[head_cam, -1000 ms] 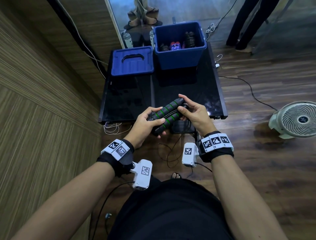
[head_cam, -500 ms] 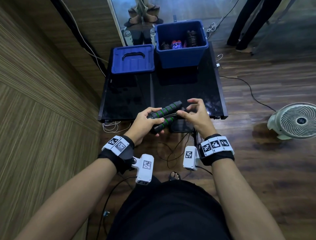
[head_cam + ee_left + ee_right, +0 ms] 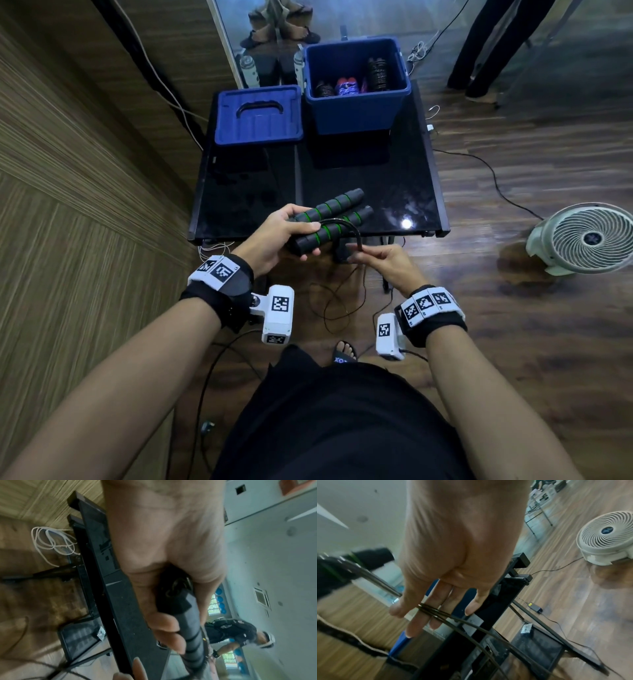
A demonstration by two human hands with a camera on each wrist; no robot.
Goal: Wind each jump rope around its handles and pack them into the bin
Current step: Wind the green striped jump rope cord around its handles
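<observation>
Two black foam handles with green rings lie side by side in my left hand, which grips their near ends above the table's front edge. The same grip shows in the left wrist view, fingers curled round a handle. A black cord arches over the handles to my right hand, which pinches it just below them. In the right wrist view several cord strands cross my fingers. The rest of the cord hangs to the floor. The open blue bin holds several wound ropes.
The bin's blue lid lies left of it on the black table. A white floor fan stands at the right with a cable across the wooden floor. A wood-panelled wall runs along the left. Someone's legs stand at the far right.
My right hand has left the handles' far end and come down toward me, drawing the cord over the handles. My left hand has lifted the handles slightly.
</observation>
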